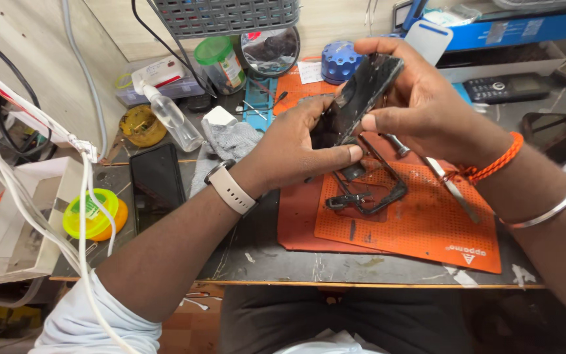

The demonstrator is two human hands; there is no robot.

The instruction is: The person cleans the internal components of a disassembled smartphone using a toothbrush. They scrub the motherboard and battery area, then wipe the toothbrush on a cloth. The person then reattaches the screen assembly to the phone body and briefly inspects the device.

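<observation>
Both my hands hold a black phone screen panel (360,98) tilted up above an orange perforated work mat (420,223). My left hand (296,147), with a pale watch on its wrist, grips the panel's lower end, thumb on its edge. My right hand (420,105), an orange thread and a metal bangle on its wrist, holds the upper end from the right. A thin black frame (378,190) with a flex cable hangs from the panel down onto the mat.
Metal tweezers (453,190) lie on the mat. A black phone (157,180) lies face down at left beside a clear spray bottle (171,115), a grey cloth (230,141) and a yellow-green tape roll (92,213). White cables (47,131) hang at left. A blue round holder (340,60) stands behind.
</observation>
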